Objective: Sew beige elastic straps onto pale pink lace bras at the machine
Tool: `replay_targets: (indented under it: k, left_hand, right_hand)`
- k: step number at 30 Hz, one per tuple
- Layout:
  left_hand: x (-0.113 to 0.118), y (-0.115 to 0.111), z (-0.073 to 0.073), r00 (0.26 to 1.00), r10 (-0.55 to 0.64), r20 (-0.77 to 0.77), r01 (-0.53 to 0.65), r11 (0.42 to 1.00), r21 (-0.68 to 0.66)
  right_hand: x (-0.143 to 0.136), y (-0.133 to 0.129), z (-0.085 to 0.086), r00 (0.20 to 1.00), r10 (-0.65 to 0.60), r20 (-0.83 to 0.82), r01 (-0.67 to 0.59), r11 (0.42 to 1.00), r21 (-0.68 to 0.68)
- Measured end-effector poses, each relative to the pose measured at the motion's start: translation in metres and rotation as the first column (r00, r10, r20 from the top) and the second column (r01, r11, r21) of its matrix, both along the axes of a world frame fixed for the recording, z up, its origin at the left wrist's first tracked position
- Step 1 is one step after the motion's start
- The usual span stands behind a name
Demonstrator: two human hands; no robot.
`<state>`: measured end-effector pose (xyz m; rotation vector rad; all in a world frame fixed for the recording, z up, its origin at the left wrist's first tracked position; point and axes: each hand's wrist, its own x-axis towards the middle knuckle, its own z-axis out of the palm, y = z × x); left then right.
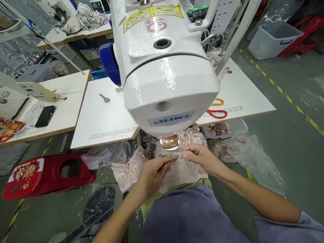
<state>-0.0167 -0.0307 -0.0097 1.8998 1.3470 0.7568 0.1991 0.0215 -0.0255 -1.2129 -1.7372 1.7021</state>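
Observation:
A white JUKI sewing machine head (172, 84) fills the upper middle of the head view. Below it, pale pink lace bras (133, 168) lie in a pile over my lap. My left hand (155, 172) is closed, its thumb and fingers pinching the edge of a bra just under the machine's front. My right hand (198, 157) pinches a pale strip of the same bra a little to the right. Between the hands a short stretch of the edge shows; the needle area is hidden by the machine head.
Red-handled scissors (218, 114) lie on the right table wing. A small grey tool (104, 98) rests on the left wing. A red stool (48, 173) stands at left. Plastic bags (260, 165) and a bin of lace pieces (236, 128) sit at right.

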Motion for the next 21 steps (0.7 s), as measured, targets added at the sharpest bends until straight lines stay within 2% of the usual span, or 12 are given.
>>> replay_targets:
  k: [1, 3, 5, 8, 14, 18, 19, 20, 21]
  left_hand:
    - [-0.002, 0.0, 0.004, 1.0, -0.019, -0.013, 0.019, 1.0, -0.014]
    - [-0.004, -0.001, 0.012, 0.996, -0.059, -0.06, 0.058, 0.998, -0.029]
    - [-0.004, -0.001, 0.017, 0.992, -0.081, -0.098, 0.079, 0.997, -0.019]
    - [-0.003, -0.001, 0.02, 0.993, -0.062, -0.1, 0.063, 0.998, 0.006]
    - [-0.007, -0.004, 0.02, 0.997, -0.071, 0.034, 0.072, 0.996, -0.043]
    - [-0.008, -0.002, 0.023, 0.997, -0.053, -0.061, 0.047, 0.995, -0.091]
    - [-0.007, 0.0, 0.023, 0.995, -0.043, -0.086, 0.033, 0.993, -0.115]
    - [-0.005, 0.002, 0.022, 0.995, -0.032, -0.1, 0.017, 0.989, -0.147]
    - [-0.002, 0.004, 0.021, 0.995, -0.018, -0.094, 0.0, 0.983, -0.184]
  right_hand:
    - [0.0, 0.0, 0.001, 0.999, 0.041, -0.015, -0.041, 0.999, 0.036]
    - [-0.002, -0.001, 0.004, 0.983, 0.184, -0.006, -0.179, 0.962, 0.206]
    - [-0.007, -0.004, 0.009, 0.948, 0.318, 0.023, -0.304, 0.878, 0.371]
    - [-0.013, -0.006, 0.016, 0.903, 0.424, 0.07, -0.402, 0.776, 0.486]
    - [-0.015, -0.009, 0.014, 0.905, 0.407, 0.124, -0.375, 0.626, 0.684]
    - [-0.018, -0.014, 0.006, 0.909, 0.357, 0.215, -0.367, 0.441, 0.819]
    - [-0.019, -0.016, 0.004, 0.919, 0.326, 0.223, -0.353, 0.422, 0.835]
    - [-0.021, -0.017, 0.002, 0.931, 0.295, 0.216, -0.331, 0.431, 0.84]
    - [-0.022, -0.017, 0.0, 0.945, 0.265, 0.194, -0.302, 0.466, 0.832]
